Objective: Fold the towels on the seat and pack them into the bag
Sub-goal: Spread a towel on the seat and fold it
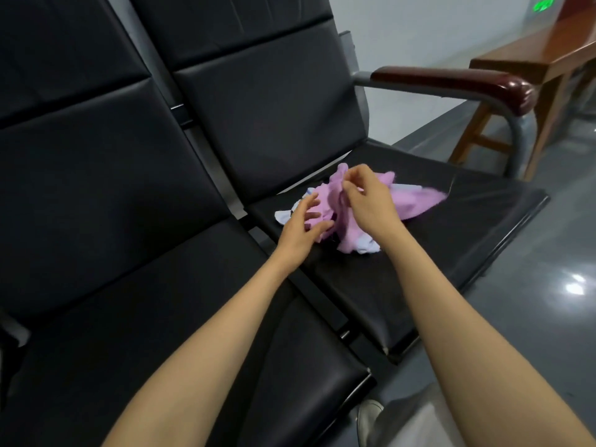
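Right hand (367, 204): fingers curled, thumb and fingertips pinching a raised fold of the crumpled pink towel (412, 201), lifting that bit up. Left hand (300, 230): fingers spread and fairly straight, touching the near-left side of the same pink cloth, not gripping. Two bare forearms, both reaching in from the near edge.

Towels: one pink on top, with a pale blue-white towel (364, 246) poking out beneath at the left and near sides. There is at least one pale one, but the heap is bunched and I cannot tell if there are more. The pile sits near the back of the black padded seat (419, 259), the right one of two black seats; the second black seat (161, 317) is just beside it on the left.

One dark red armrest (451, 79) on a grey metal tube is on the far side. One brown wooden table (532, 56) stands beyond it. The grey glossy floor (548, 317) is to the right, with one pale shoe (367, 414) at the bottom.
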A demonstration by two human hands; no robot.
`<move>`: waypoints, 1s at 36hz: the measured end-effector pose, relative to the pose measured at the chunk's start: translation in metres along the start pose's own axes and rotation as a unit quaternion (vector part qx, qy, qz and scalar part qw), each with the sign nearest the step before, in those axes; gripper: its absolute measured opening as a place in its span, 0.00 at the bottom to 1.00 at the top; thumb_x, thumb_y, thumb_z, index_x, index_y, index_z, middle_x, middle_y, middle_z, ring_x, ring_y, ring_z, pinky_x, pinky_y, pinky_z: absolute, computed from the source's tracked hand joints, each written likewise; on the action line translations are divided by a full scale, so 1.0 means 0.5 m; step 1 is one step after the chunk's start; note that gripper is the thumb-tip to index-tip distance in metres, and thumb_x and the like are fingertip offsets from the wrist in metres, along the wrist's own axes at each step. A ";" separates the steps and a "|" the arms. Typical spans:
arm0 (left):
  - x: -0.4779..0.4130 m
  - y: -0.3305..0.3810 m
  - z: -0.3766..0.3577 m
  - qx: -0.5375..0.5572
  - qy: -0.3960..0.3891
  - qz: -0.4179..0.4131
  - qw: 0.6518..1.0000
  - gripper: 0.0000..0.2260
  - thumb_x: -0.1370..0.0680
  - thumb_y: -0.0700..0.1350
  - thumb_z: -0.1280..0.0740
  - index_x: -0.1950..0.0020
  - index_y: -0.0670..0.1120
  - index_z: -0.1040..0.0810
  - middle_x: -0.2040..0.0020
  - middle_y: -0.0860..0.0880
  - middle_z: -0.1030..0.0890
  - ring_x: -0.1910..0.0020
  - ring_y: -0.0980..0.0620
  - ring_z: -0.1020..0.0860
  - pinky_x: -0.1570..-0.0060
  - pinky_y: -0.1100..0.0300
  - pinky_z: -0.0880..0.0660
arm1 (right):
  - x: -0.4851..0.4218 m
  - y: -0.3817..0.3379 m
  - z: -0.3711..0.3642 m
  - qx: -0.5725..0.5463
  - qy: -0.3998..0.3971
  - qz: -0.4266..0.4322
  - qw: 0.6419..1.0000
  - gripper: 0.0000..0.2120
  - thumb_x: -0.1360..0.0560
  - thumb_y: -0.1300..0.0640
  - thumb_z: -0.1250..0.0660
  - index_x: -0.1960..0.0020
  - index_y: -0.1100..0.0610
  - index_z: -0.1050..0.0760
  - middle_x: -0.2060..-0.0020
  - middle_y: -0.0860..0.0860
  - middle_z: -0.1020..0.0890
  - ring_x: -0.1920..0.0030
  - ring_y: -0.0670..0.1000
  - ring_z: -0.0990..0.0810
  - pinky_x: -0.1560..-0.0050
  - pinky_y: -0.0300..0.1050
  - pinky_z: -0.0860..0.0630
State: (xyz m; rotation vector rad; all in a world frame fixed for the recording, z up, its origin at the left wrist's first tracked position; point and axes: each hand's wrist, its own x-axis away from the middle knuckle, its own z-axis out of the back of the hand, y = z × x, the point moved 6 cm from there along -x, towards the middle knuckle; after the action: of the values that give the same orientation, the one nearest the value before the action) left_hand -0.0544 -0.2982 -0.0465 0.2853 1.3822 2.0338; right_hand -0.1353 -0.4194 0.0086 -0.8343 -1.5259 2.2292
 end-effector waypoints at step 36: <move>0.171 0.045 0.182 -0.168 -0.031 -0.019 0.985 0.14 0.21 0.35 0.37 0.38 0.46 0.21 0.46 0.55 0.20 0.49 0.62 0.23 0.45 0.71 0.30 | 0.044 0.069 -0.084 0.331 -0.290 -0.020 0.898 0.10 0.20 0.59 0.43 0.51 0.53 0.22 0.55 0.53 0.21 0.51 0.55 0.23 0.52 0.44 0.32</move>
State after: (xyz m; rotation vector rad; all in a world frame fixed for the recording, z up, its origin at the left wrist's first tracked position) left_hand -0.0814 -0.1820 -0.0035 0.1718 0.9779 2.1640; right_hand -0.1242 -0.3895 -0.0403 0.0779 -0.8059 2.8322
